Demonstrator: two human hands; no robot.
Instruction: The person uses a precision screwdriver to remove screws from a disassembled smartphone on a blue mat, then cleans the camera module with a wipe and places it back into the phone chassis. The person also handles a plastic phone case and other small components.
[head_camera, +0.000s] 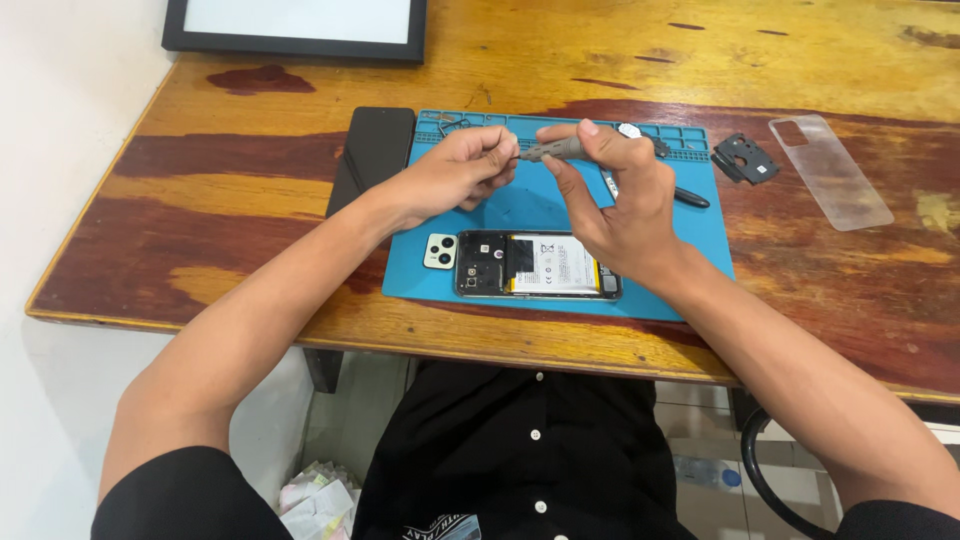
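My left hand (462, 165) and my right hand (615, 190) meet above a blue work mat (665, 290). Both pinch a grey screwdriver (556, 150) held level between them: the right grips its handle, the left closes on its tip end. Below the hands an opened phone (538, 266) lies flat on the mat, its battery and boards exposed. A small white camera cover (440, 251) sits at the phone's left end.
A black phone back cover (376, 150) lies left of the mat. A black plastic part (745, 160) and a clear phone case (830, 172) lie to the right. A black pen-like tool (690, 198) rests on the mat. A framed white board (295, 25) stands at the table's far edge.
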